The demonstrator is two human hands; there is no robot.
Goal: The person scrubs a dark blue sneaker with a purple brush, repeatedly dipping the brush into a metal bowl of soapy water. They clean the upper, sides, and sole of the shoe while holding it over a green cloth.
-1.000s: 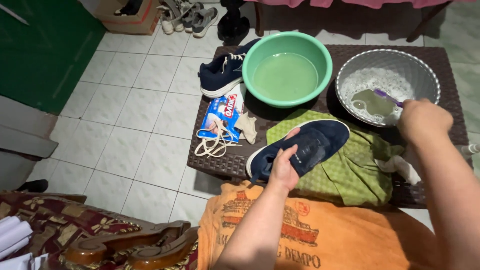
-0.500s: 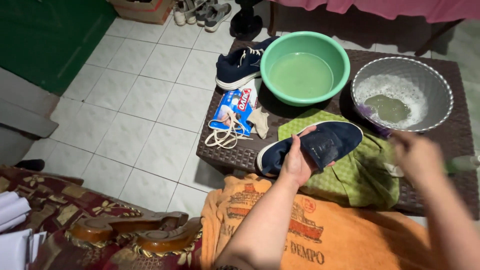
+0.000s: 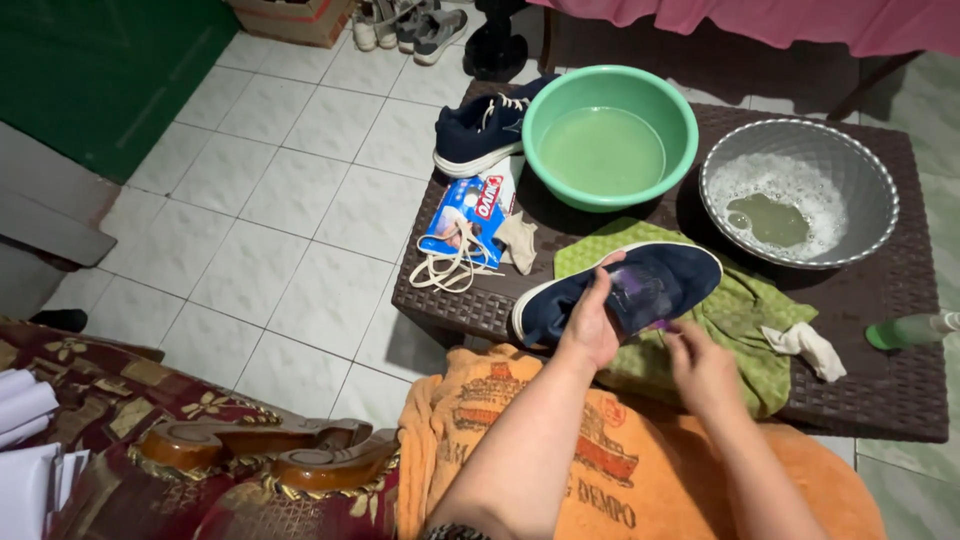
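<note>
Hands meet over a dark blue shoe (image 3: 640, 290) in the head view. The left hand (image 3: 592, 325) wraps around the middle of the shoe and grips it tight. The shoe lies on its side, with its white edge showing, over a green cloth (image 3: 740, 320) near the front edge of the dark woven surface (image 3: 880, 400).

The right hand (image 3: 703, 368) is just below the shoe. Its fingers are curled around something purple (image 3: 655, 324) that touches the shoe. I cannot tell for sure what that purple thing is.

Behind the shoe stands a green bowl (image 3: 610, 135) full of greenish water. To its right is a silver bowl (image 3: 800, 190) with soapy foam and a little water inside. A second blue shoe (image 3: 480, 135) with white laces sits at the far left corner of the surface.

A blue and white packet (image 3: 465, 220) lies near the left edge, with loose laces (image 3: 445, 270) on top and beside it. A small white rag (image 3: 808, 345) rests on the green cloth. A green bottle (image 3: 905, 330) lies at the right edge.

An orange towel (image 3: 600, 470) covers the person's lap. The floor (image 3: 290, 230) has pale tiles.
</note>
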